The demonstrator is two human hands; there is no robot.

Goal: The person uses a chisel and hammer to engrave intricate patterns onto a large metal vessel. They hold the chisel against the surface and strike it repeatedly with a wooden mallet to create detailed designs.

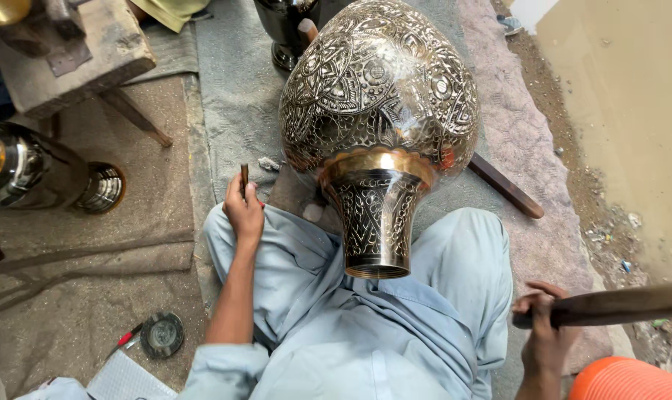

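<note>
A large engraved metal vase (380, 111) lies tilted across my lap, its narrow neck (376, 222) pointing toward me and its round body resting on the mat. My left hand (243, 211) is closed around a thin dark chisel (244, 176), held upright just left of the vase's body and apart from it. My right hand (545, 315) grips a dark wooden handle (617, 305) that runs off the right edge, well to the right of the vase's neck. I sit cross-legged in light blue clothes.
A polished dark metal vessel (32, 170) lies on the brown mat at the left. A wooden stool (77, 52) stands at top left. Another dark vessel's base (284, 33) is behind the vase. A wooden stick (506, 185), a round tin (162, 335) and a red pen (128, 337) lie nearby.
</note>
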